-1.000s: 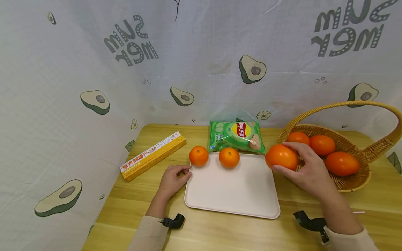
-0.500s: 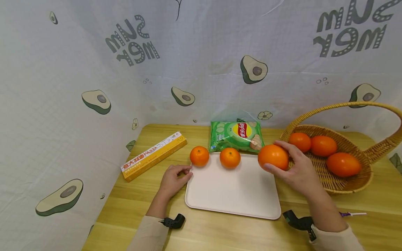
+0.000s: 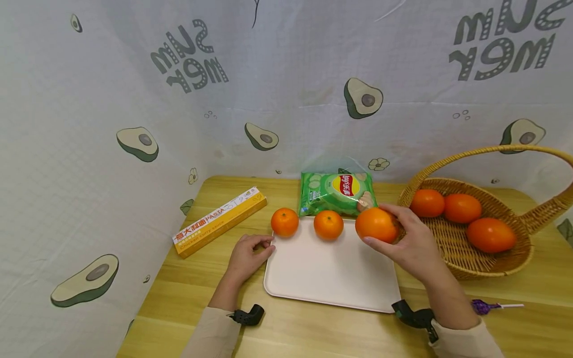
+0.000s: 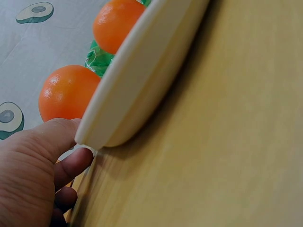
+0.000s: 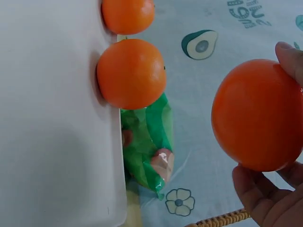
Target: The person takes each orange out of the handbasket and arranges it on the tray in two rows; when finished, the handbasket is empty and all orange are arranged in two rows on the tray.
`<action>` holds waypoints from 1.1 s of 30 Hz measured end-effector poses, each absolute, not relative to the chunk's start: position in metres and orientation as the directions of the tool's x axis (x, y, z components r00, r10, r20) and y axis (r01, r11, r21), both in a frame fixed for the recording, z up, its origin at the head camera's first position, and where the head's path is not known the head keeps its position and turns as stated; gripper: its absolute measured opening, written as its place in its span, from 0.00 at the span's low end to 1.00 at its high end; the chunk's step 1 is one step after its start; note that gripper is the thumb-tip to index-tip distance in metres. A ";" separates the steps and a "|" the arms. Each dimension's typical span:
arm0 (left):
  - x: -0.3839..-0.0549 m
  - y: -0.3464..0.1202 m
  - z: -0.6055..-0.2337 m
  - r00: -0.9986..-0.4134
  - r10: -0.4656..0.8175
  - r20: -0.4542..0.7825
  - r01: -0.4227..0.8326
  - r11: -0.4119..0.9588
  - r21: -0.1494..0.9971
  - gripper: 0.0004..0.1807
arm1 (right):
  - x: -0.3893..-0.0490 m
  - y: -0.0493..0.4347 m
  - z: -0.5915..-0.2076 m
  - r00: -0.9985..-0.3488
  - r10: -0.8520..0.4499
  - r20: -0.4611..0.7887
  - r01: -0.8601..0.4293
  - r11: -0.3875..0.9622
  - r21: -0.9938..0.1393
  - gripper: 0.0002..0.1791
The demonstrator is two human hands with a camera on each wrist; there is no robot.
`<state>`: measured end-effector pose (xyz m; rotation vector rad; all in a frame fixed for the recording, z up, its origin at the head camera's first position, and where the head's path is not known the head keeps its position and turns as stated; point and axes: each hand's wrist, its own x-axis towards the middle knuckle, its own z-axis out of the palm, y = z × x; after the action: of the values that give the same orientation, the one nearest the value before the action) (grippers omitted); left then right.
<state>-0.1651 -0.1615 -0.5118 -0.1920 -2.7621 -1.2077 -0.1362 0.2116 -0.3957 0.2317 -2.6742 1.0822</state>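
My right hand point(image 3: 414, 243) holds an orange point(image 3: 375, 225) between thumb and fingers, above the right back part of the white tray point(image 3: 331, 278). In the right wrist view the held orange point(image 5: 258, 116) is smooth and slightly oblong. Two more oranges, a left one point(image 3: 284, 222) and a middle one point(image 3: 329, 225), sit along the tray's back edge. At the tray's left rim my left hand point(image 3: 246, 257) pinches the edge; in the left wrist view the thumb point(image 4: 59, 135) lies at the rim with the fingers curled below it.
A wicker basket point(image 3: 497, 271) with a tall handle and several orange fruits stands at the right. Behind the tray lies a green chip bag point(image 3: 333, 191). A yellow pasta box point(image 3: 219, 221) is at the left, and a purple-wrapped lollipop point(image 3: 481, 307) lies near the right wrist.
My right hand has carried the orange left, from beside the basket's rim to over the tray. The lollipop has come into view behind the forearm. The left hand stays put.
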 end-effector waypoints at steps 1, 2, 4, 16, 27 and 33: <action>-0.165 -0.161 -0.512 -0.984 0.068 0.162 0.165 0.673 0.721 0.11 | -0.137 0.211 -0.396 -0.955 -0.057 0.289 -0.243 0.709 -0.662 0.43; -0.165 -0.161 -0.512 -0.984 0.070 0.164 0.168 0.672 0.721 0.11 | -0.137 0.211 -0.397 -0.955 -0.062 0.290 -0.248 0.705 -0.665 0.42; -0.166 -0.161 -0.511 -0.984 0.069 0.163 0.167 0.671 0.722 0.11 | -0.138 0.210 -0.398 -0.955 -0.078 0.286 -0.256 0.703 -0.664 0.41; -0.165 -0.162 -0.509 -0.982 0.075 0.172 0.177 0.666 0.724 0.11 | -0.143 0.209 -0.407 -0.975 -0.133 0.178 -0.218 0.727 -0.651 0.46; -0.165 -0.162 -0.508 -0.982 0.073 0.176 0.179 0.663 0.727 0.11 | -0.149 0.207 -0.416 -0.980 -0.157 0.124 -0.200 0.740 -0.642 0.45; -0.164 -0.161 -0.509 -0.983 0.075 0.167 0.175 0.659 0.731 0.11 | -0.150 0.208 -0.423 -0.987 -0.138 0.086 -0.161 0.766 -0.622 0.47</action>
<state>-0.1643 -0.1611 -0.5090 -0.2082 -2.7487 -1.2309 -0.1505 0.2082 -0.4232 0.2475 -2.9189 1.0336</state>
